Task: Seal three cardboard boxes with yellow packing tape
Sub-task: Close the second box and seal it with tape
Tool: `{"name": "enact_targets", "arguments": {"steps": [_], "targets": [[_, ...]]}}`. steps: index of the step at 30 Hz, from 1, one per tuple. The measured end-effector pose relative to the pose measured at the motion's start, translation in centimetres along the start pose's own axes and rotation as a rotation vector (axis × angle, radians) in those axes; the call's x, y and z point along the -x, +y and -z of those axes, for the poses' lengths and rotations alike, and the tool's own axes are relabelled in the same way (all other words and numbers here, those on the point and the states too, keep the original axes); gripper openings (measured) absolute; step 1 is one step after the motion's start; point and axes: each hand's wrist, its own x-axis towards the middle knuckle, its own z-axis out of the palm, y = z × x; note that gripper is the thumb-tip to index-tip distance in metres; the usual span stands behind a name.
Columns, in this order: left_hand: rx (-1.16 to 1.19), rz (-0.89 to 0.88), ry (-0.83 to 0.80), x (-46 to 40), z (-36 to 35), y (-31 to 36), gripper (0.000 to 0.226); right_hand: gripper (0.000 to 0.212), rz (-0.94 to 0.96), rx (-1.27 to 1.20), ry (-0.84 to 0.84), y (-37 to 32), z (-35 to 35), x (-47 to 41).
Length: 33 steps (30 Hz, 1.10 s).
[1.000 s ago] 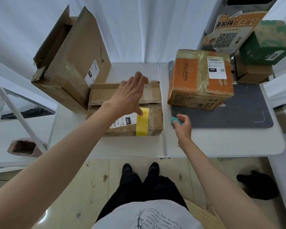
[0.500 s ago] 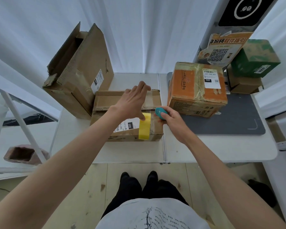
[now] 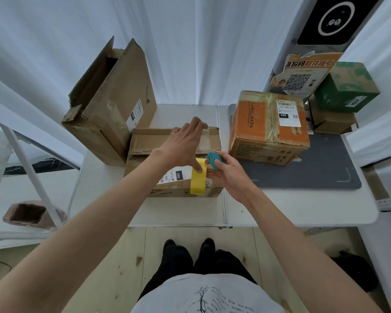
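The table (image 3: 280, 206) bears a tall box (image 3: 113, 114) at 10 o'clock, standing open. At centre lies the flat box (image 3: 158, 143), an orange box (image 3: 266, 129) at 2 o'clock. Left hand (image 3: 183, 145) rests flat on the flat box, fingers straight, thumb pressing the tape (image 3: 198, 180) strip over its front edge. Right hand (image 3: 229, 175) grips a teal cutter (image 3: 213, 159) just beside the tape's top.
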Motion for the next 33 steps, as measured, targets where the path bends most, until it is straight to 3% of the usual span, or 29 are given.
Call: {"name": "enact_targets", "arguments": {"steps": [4,12,19,33], "targets": [[-0.021,0.003,-0.012,-0.1,-0.3,0.2,0.133,0.025,0.051,0.057,-0.001,0.0,0.4,-0.1],[-0.072,0.005,-0.013,-0.4,-0.3,0.2,0.138,0.015,0.379,0.564,0.191,-0.3,1.6,-1.1],[-0.078,0.001,-0.013,-0.5,-0.4,0.1,0.14,0.015,0.611,0.956,0.093,-0.1,1.4,-1.6],[-0.079,-0.03,-0.021,-0.3,-0.5,0.1,0.139,0.021,0.75,1.102,0.068,0.3,0.4,-2.2]]}}
